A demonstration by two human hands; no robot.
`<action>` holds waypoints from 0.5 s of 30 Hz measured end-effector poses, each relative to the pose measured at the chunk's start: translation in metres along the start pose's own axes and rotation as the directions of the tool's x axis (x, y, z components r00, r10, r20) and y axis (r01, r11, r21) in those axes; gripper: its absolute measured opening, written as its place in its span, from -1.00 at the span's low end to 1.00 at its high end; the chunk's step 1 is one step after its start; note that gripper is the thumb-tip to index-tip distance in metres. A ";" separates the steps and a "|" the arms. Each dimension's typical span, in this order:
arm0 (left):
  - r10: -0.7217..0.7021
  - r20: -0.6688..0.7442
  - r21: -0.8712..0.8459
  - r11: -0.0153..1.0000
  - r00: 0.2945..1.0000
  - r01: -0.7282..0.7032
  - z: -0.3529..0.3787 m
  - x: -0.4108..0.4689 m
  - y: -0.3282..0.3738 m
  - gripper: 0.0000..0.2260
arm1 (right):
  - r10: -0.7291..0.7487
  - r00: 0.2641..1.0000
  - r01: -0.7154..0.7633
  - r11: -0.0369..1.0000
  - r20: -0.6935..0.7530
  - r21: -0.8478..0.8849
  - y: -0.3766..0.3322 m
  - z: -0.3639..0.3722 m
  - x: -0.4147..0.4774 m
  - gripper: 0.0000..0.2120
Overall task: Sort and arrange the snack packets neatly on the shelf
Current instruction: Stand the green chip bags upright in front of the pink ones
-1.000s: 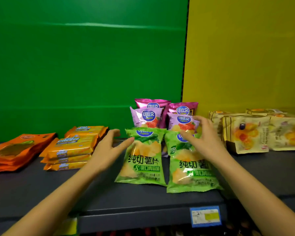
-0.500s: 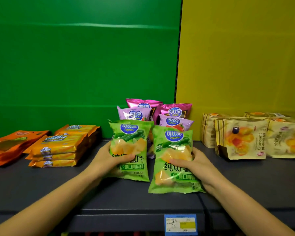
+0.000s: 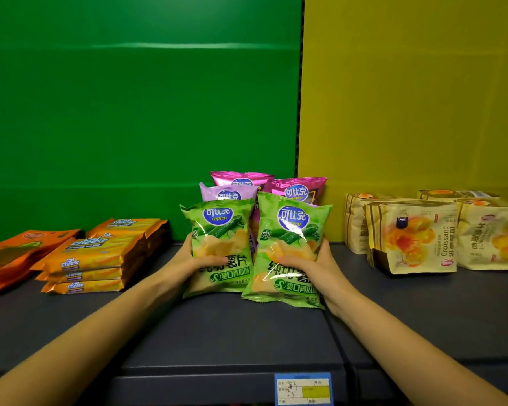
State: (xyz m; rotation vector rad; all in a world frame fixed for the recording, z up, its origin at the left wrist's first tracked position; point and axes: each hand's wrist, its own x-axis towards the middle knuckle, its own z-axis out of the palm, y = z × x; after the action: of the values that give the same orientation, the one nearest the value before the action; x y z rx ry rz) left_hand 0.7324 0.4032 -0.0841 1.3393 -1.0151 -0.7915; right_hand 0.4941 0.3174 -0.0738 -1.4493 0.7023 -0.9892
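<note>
Where the dark shelf (image 3: 217,332) runs off to the left, a pile of flat orange pouches (image 3: 9,259) lies against the green back panel (image 3: 129,112). Just beside it sit stacked orange Cal Cheese wafer packs (image 3: 91,259), in two rows, one behind the other. At the middle, the left hand (image 3: 185,262) grips the left green chip packet (image 3: 217,244) by its lower half, thumb across the front and fingers clamped round its outer edge. That packet stands upright with its base on the shelf. Behind it, pink and lilac chip packets (image 3: 235,189) stand in a cluster, partly hidden. The right green chip packet (image 3: 291,244) stands upright just beside the first, their inner edges nearly touching. The right hand (image 3: 320,262) holds it the same way, thumb on the front, fingers clamped round its right edge. Further right, before the yellow back panel (image 3: 408,98), pale croissant packets (image 3: 414,235) stand in a row. A blue-edged price label (image 3: 302,388) is fixed to the shelf's front lip.
</note>
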 end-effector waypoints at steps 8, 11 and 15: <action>0.020 0.164 -0.028 0.999 0.986 -0.015 0.009 0.000 0.005 -0.39 | -0.033 0.999 0.034 0.987 0.012 -0.155 -0.013 -0.023 0.015 -0.02; 0.052 0.207 -0.072 0.997 0.977 -0.037 0.024 -0.009 0.011 -0.43 | -0.016 1.000 0.022 0.972 0.025 -0.236 -0.021 -0.035 0.021 0.15; 0.077 0.149 -0.085 0.994 0.986 -0.065 0.035 -0.010 0.011 -0.41 | 0.045 0.996 -0.028 0.977 0.079 -0.213 -0.017 -0.041 0.021 0.13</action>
State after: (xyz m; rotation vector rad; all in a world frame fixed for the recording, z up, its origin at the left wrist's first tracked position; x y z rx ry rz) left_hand 0.6949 0.3998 -0.0758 1.1818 -1.1324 -0.8814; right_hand 0.4659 0.2824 -0.0550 -1.6477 0.7891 -0.8394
